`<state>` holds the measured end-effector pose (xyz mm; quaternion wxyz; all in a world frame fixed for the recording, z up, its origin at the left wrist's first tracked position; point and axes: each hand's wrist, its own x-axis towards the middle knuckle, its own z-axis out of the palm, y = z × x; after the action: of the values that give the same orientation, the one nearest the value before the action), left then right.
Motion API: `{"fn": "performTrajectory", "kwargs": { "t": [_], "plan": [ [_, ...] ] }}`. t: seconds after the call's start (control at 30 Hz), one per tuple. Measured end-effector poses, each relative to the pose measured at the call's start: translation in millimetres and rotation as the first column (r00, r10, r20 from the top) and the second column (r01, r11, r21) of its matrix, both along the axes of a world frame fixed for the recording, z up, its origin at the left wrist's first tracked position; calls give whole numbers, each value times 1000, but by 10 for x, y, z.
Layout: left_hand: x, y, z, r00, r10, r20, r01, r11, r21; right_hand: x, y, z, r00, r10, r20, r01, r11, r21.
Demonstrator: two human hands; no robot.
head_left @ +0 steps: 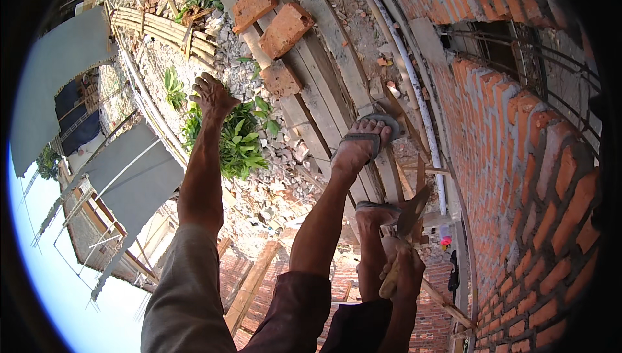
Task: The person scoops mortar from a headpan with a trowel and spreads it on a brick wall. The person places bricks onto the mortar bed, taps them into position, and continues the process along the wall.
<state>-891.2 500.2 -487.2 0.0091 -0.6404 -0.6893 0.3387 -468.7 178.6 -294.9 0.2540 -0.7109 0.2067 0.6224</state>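
Note:
My left hand [214,99] is stretched out ahead over the rubble and green plants, its fingers apart and nothing in it. In my right hand [407,274], low in the picture beside my leg, is a trowel [413,212]. The fingers wrap round its pale handle, and its dark blade points up past my rear foot. Three loose orange bricks [286,30] lie on the wooden planks [317,71], ahead and to the right of my left hand, apart from both hands.
My sandalled feet [366,139] stand on the narrow planks, with gaps between them. To the right rises a brick wall [512,178] with grey mortar and an opening crossed by rods. A white pipe [414,84] runs beside it. Broken rubble [295,152] and bamboo poles [162,32] lie left.

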Motion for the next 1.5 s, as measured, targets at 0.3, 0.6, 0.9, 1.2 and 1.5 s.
{"fn": "performTrajectory", "kwargs": {
  "t": [0.3,0.6,0.9,1.2,1.5],
  "plan": [
    [1244,761,-793,852,-200,484,249,968,-40,24,79,-3,999,44,-16,-44,999,-7],
    [1489,799,118,697,-159,699,136,987,90,-74,-81,25,989,146,16,-146,968,203],
    [1692,-261,2761,-381,902,205,217,302,-928,-30,452,1148,407,572,712,-905,359,228],
    [2706,-1174,3731,226,193,955,256,934,-249,206,309,2297,496,682,538,-858,478,185],
    [3856,-1488,4635,575,-84,814,204,978,-43,346,41,2688,627,464,626,-727,637,257]
  ]
}}
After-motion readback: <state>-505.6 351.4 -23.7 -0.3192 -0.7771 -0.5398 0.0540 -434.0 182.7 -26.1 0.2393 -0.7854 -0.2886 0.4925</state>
